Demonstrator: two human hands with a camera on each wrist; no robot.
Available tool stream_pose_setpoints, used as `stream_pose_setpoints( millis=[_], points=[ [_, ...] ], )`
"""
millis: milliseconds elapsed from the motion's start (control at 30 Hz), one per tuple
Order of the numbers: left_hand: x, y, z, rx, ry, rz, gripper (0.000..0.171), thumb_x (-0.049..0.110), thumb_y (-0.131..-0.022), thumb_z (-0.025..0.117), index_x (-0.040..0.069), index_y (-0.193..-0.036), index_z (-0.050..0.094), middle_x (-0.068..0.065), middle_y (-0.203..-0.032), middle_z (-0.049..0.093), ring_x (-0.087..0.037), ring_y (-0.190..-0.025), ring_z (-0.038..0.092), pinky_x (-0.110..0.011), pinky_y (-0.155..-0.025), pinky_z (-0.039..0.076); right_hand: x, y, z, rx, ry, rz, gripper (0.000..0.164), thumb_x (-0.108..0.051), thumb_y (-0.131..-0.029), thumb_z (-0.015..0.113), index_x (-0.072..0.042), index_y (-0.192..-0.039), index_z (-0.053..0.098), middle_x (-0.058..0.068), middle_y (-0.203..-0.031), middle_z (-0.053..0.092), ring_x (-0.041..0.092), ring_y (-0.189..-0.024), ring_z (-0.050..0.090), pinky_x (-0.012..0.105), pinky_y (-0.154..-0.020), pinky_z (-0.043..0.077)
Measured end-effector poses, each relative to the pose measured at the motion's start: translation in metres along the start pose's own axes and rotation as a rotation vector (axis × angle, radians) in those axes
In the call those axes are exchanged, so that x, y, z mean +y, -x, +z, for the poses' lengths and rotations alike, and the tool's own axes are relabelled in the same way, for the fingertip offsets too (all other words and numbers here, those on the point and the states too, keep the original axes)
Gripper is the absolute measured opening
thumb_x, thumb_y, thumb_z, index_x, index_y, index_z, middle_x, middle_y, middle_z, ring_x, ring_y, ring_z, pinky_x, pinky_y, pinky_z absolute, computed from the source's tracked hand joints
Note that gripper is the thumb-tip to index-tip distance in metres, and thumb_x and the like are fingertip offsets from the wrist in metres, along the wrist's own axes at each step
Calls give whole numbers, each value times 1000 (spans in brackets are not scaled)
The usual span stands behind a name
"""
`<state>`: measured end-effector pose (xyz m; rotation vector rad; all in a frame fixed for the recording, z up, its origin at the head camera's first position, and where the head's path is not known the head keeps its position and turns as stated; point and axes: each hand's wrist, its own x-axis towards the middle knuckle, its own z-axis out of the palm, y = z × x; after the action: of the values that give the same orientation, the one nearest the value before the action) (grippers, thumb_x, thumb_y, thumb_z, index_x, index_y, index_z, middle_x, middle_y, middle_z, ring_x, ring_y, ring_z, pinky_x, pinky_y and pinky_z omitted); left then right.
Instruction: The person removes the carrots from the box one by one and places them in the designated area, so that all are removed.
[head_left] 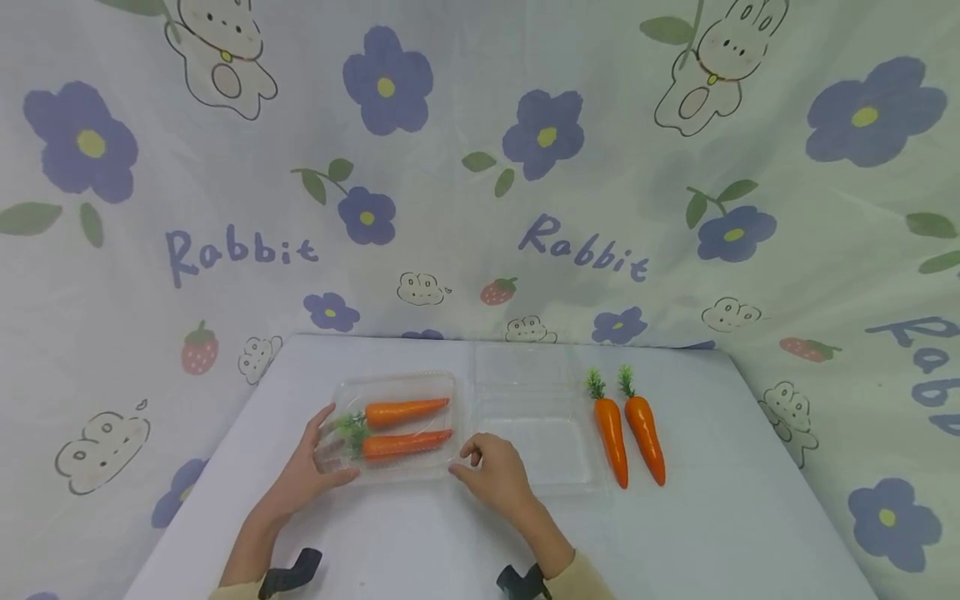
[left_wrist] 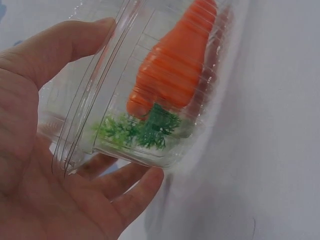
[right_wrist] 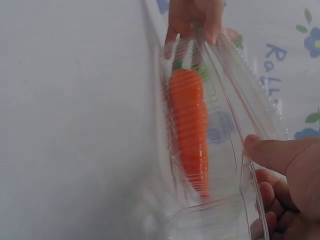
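A clear plastic clamshell box point(head_left: 393, 477) holds two orange toy carrots point(head_left: 405, 411) with green leafy tops, lying side by side, tops toward the left. My left hand point(head_left: 303, 467) grips the box's left end. Its thumb point(left_wrist: 75, 42) lies along the rim and its fingers curl beneath, beside the green tops point(left_wrist: 150, 127). At the near right corner, my right hand point(head_left: 495, 475) pinches the rim between its thumb point(right_wrist: 270, 152) and curled fingers. In the right wrist view, the ribbed box wall point(right_wrist: 220, 115) partly veils one carrot point(right_wrist: 187, 120).
Just right of my right hand, a second clear box point(head_left: 551, 450) lies open on the white table point(head_left: 712, 533), its lid point(head_left: 521, 364) folded back. Beyond it lie two more carrots point(head_left: 645, 437), tops pointing away. A rabbit-print curtain point(head_left: 465, 208) hangs behind and around the table.
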<state>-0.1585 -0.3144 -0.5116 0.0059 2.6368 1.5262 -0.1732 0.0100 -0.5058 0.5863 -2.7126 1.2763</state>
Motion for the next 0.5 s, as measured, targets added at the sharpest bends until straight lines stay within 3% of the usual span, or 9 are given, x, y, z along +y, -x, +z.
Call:
stream_pose_setpoints(
  millis=[133, 300, 500],
  points=[
    [0, 2, -1, -7, -9, 6, 113, 23, -79, 82, 30, -156, -1, -27, -158, -1, -55, -138, 8, -77, -96, 21, 0, -1, 3, 22, 95, -44, 34, -26, -79, 83, -10, -100, 62, -5, -84, 57, 7, -69, 50, 21, -60, 45],
    [0, 1, -2, -1, -4, 6, 113, 25, -79, 82, 34, -156, 0, -25, -158, -1, -55, -139, 5, -78, -97, 19, -1, -3, 8, 91, 279, -159, 54, -26, -76, 85, -14, -122, 59, 0, -104, 64, 13, -88, 60, 26, -72, 52],
    [-5, -1, -1, 6, 1, -7, 118, 24, -78, 82, 39, -154, -6, -23, -159, -1, -53, -140, 4, -79, -97, 15, -4, -5, 9, 173, 372, -243, 49, -24, -74, 87, -13, -115, 62, 3, -108, 62, 18, -93, 62, 27, -76, 54]
  ],
)
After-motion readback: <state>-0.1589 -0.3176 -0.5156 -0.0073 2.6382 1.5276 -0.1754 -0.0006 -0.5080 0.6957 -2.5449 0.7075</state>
